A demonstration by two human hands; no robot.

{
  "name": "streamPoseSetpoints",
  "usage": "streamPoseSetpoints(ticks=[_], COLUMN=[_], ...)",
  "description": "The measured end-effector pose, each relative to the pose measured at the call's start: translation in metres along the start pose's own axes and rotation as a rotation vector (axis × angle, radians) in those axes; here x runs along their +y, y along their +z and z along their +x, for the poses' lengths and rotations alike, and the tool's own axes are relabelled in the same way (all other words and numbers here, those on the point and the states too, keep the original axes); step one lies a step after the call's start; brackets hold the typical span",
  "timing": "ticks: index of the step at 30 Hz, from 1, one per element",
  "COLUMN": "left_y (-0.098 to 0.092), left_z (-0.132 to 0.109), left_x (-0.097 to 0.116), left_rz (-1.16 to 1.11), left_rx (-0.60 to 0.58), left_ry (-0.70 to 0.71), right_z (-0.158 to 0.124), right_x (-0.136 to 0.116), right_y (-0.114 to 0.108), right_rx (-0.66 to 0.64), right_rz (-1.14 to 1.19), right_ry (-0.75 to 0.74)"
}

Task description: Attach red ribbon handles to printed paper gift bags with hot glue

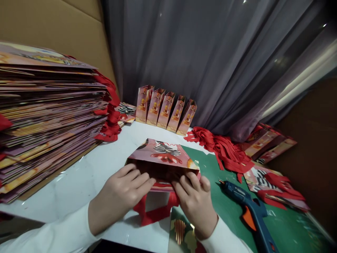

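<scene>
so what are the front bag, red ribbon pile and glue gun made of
Front bag: likely printed paper or thin card, from its creases; lamination unclear.
Red ribbon pile: seemingly matt fabric, falling in soft folds.
Glue gun: probably moulded plastic, smooth and evenly blue; tip looks metallic, with a coppery glint.

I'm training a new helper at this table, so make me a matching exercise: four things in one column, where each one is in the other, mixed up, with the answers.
Things
1. Glue gun
2. Tall stack of flat bags
3. Row of five standing bags
4. Open bag

Places
A. In front of the grey curtain
B. With the left hand and right hand at its mouth
C. On the green surface
D. At the picture's far left

Pairs: 1-C, 2-D, 3-A, 4-B
</scene>
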State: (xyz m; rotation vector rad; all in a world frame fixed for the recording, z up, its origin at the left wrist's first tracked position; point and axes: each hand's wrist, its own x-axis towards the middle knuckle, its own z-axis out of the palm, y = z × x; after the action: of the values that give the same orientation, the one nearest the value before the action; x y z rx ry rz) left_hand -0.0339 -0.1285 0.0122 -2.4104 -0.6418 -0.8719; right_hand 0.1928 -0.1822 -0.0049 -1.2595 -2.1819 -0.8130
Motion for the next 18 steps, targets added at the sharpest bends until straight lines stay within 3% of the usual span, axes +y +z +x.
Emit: streamPoseSetpoints(ticks=[5, 9, 14, 18], left_y=[0.000, 0.010, 0.031, 0.044], left_z=[-0.002, 0.006, 0.022, 0.028], left_x=[-0.010, -0.016, -0.021, -0.009], left_rz=[0.036, 0.067, 0.151, 0.122], left_rx=[0.059, 0.076, -0.095, -0.274], left_ry=[0.093, 0.079, 0.006, -0.097], right_z=[-0.005, 0.005, 0.022, 0.010], right_x=[0.005, 0.015, 0.025, 0.008], right_y=[0.007, 0.012, 0.012, 0.008], right_rx=[0.048, 0.038, -0.084, -0.052], right_rz=[-0.015, -0.028, -0.009, 0.174], right_ry=[-0.033, 0.008, 0.095, -0.122])
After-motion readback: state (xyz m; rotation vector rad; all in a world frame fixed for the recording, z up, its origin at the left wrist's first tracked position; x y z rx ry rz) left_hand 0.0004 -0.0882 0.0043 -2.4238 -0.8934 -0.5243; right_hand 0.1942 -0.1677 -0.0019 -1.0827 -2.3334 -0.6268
